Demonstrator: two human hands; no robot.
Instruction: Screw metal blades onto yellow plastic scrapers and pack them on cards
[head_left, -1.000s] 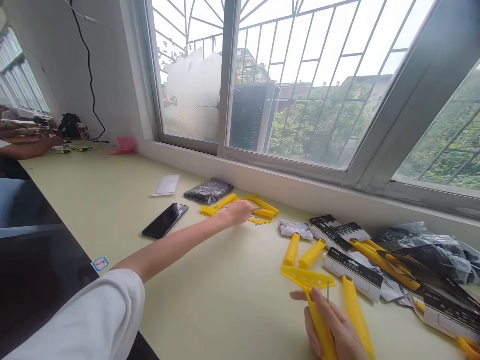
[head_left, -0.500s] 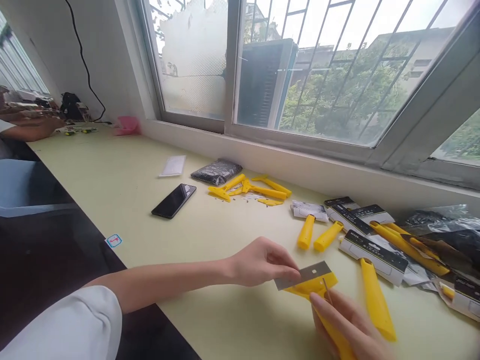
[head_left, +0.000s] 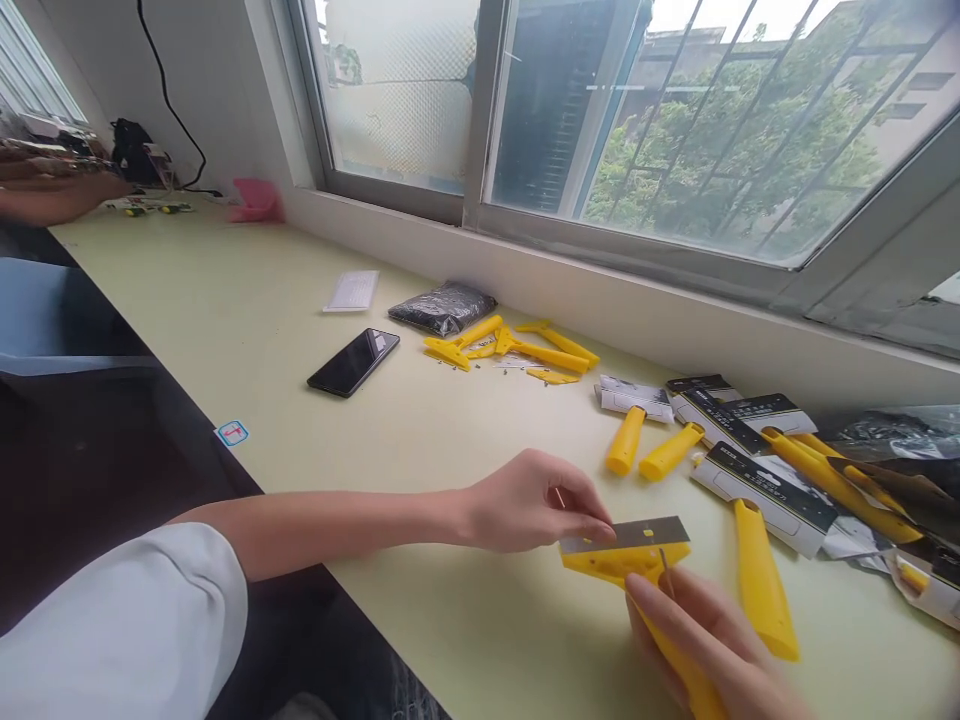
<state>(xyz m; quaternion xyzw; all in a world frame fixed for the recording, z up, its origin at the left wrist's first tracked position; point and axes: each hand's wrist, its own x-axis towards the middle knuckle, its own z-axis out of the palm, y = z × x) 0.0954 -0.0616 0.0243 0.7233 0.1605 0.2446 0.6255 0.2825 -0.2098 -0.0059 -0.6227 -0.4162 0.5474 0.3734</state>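
Observation:
My right hand (head_left: 701,640) is closed around the yellow handle of a scraper (head_left: 600,566), whose wide head points up and away from me. A thin metal rod (head_left: 666,575) also sticks up from between those fingers, in front of the head. Along the head's far edge lies a flat grey blade (head_left: 664,530) with small square holes. My left hand (head_left: 536,500) pinches the blade's left end between thumb and fingers. Something thin shows inside that hand's curl, too small to make out.
Packaged yellow scrapers (head_left: 765,490) lie at the right. Unpackaged scrapers (head_left: 525,345) and small screws are near the window wall, beside a black plastic packet (head_left: 444,306). A phone (head_left: 354,362) lies left of them. Another person's arm (head_left: 60,195) is at far left.
The view has tipped downward. The blade, tilted across the scraper head before, now sits more nearly level along its edge. Both hands keep their holds.

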